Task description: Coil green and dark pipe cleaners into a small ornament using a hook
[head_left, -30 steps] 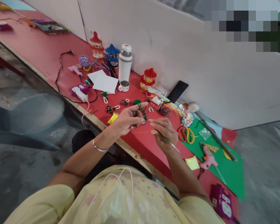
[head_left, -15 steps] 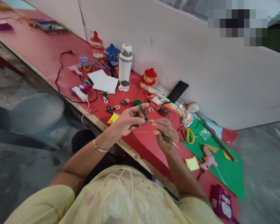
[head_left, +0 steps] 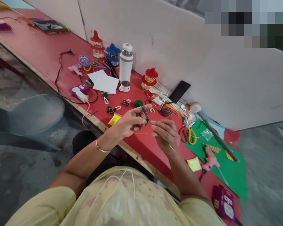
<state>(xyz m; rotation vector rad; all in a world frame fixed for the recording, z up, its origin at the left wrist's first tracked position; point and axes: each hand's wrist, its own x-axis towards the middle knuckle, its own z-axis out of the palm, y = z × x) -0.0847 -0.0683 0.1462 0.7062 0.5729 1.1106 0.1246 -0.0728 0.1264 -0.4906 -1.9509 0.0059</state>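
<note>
My left hand [head_left: 133,121] pinches a small piece of dark green yarn work [head_left: 146,118], with a strand looped over its raised index finger. Close on its right, my right hand [head_left: 166,133] grips a thin crochet hook [head_left: 170,145] with a green handle, and the front tip touches the yarn work. Just behind my left hand lies a green yarn ball [head_left: 138,103]. A multicoloured yarn ball [head_left: 167,111] rests on the red table [head_left: 141,147] beyond my right hand. Small dark yarn pieces with white bead loops [head_left: 112,109] lie to the left.
A white bottle [head_left: 126,64] and cup [head_left: 124,86] stand at the back, near red and blue lantern shapes [head_left: 113,52]. A phone [head_left: 180,91] leans by the wall. Scissors [head_left: 191,136], a pink glue gun [head_left: 211,160] and a purple box [head_left: 224,203] are at right.
My right hand has turned slightly, and the hook's tip has moved left to meet the green yarn work. My left hand keeps its pinch.
</note>
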